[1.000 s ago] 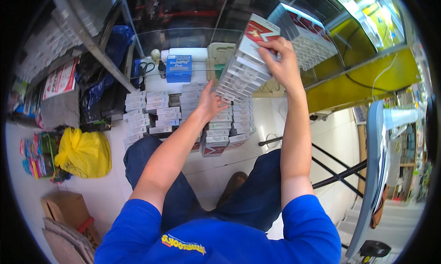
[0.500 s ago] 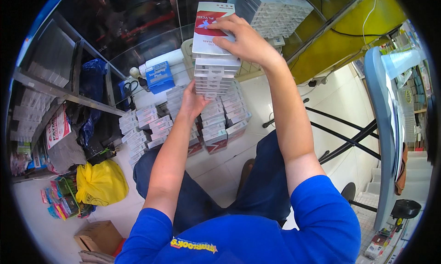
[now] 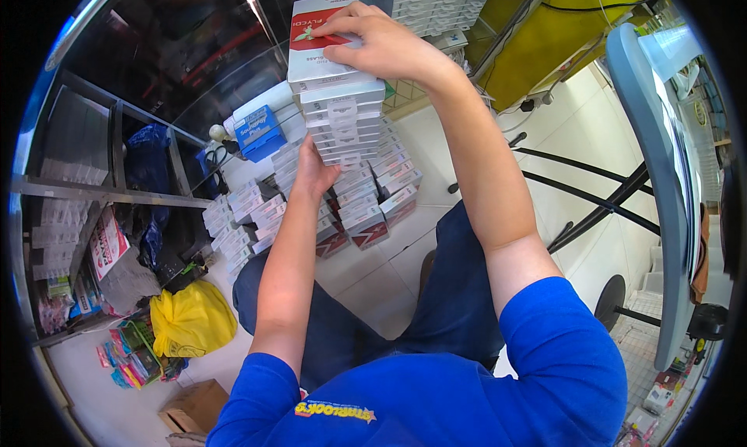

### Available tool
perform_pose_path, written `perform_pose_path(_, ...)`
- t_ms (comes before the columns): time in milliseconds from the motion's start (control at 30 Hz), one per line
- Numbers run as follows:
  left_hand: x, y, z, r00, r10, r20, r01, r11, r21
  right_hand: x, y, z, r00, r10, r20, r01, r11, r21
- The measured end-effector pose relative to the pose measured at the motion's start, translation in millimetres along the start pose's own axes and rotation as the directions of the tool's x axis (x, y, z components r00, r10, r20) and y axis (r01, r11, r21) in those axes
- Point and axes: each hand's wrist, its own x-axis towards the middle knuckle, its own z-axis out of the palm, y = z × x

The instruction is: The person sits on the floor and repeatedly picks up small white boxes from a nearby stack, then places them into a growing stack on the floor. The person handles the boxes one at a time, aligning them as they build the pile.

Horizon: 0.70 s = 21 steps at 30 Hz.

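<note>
A tall stack of flat white boxes (image 3: 344, 112) is held up in front of me, its top box red and white with a small figure printed on it. My left hand (image 3: 313, 169) supports the stack from below at its left, fingers partly hidden under and behind the boxes. Across the top box lies my right hand (image 3: 373, 42), fingers bent over its face and thumb resting on it. Below the stack, rows of similar white and red boxes (image 3: 366, 213) stand on the tiled floor between my knees and the glass cabinet.
At the left are a metal-framed glass cabinet (image 3: 85, 184), a yellow bag (image 3: 191, 319) and a brown carton (image 3: 194, 406). A blue box (image 3: 259, 132) lies beyond the rows. Another pile of boxes (image 3: 436, 3) stands at the back. A black-legged grey table (image 3: 642, 198) is on the right.
Both hands and the held stack have shifted left in view, and the stack leans a little more. The surroundings have shifted too, as my head turned slightly. The grip looks the same.
</note>
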Motion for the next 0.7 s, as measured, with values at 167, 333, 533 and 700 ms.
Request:
perform_pose_path(167,3.6,-6.1,1.0,1.0,0.006,-0.026,-0.006,1.0,0.004,-6.2,-3.7,2.2,0.999,-0.007,0.041,0.01,0.996,-0.091)
perform_pose_path(333,-11.6,-26.7,14.7,1.0,0.0,-0.006,0.0,1.0,-0.007,-22.6,-14.0,-19.7,0.987,0.055,0.151,-0.025,0.982,-0.19)
perform_pose_path(533,-42.4,-67.7,66.7,0.981,-0.186,0.047,0.181,0.978,0.104,-44.9,-15.2,-76.9,0.918,0.248,0.31,-0.24,0.969,-0.065)
perform_pose_path(700,-54.8,-99.2,94.0,0.943,-0.3,0.143,0.286,0.952,0.11,-56.3,1.5,-100.2,0.806,0.423,0.415,-0.439,0.897,-0.061)
